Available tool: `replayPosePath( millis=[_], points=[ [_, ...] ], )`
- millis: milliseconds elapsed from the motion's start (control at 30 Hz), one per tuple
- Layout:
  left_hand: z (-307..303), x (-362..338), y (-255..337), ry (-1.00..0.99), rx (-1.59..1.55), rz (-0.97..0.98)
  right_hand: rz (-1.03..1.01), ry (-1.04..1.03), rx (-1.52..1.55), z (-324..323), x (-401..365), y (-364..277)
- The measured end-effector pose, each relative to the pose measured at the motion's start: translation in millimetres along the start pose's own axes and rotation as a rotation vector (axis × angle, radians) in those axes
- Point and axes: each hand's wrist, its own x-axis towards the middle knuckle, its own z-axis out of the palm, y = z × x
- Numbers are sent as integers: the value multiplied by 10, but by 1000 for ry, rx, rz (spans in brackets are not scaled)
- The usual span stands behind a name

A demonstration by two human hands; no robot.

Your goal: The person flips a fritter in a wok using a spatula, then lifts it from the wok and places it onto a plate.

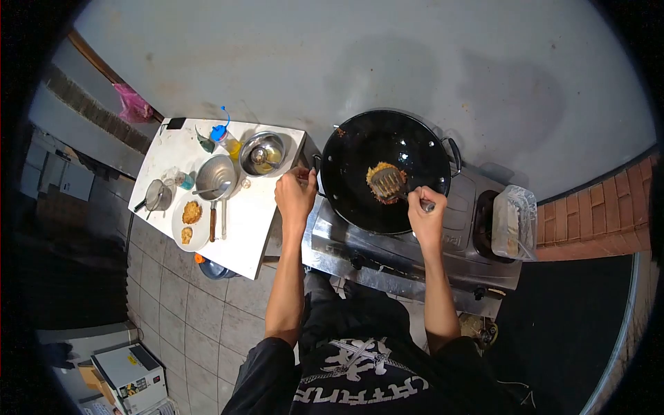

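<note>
A black two-handled wok sits on the stove, oil glistening inside it. My right hand is closed around the handle of a slotted spatula. The spatula's head lies over a browned, crisp-edged piece of food low in the wok and hides part of it. At the wok's left side, my left hand is closed on the loop handle, which its fingers mostly cover. Something dark red shows between those fingers, too small to name.
On the white table at left are a plate with fried pieces, a saucepan, a metal bowl with a ladle, a strainer and a blue-capped oil bottle. A plastic-wrapped container stands on the stove.
</note>
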Motion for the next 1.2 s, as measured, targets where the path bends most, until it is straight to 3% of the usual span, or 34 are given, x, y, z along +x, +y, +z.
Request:
replayPosePath(
  millis=[333, 400, 1067, 1200],
  points=[
    [-23, -2, 17, 25, 42, 40, 158, -23, 87, 0, 47, -42],
    [-34, -6, 58, 23, 53, 44, 57, 17, 88, 108, 50, -14],
    [26, -1, -128, 5, -131, -55, 67, 8, 88, 33, 4, 61],
    [86, -39, -111, 44, -138, -77, 1, 178, 129, 152, -79, 357]
  ],
)
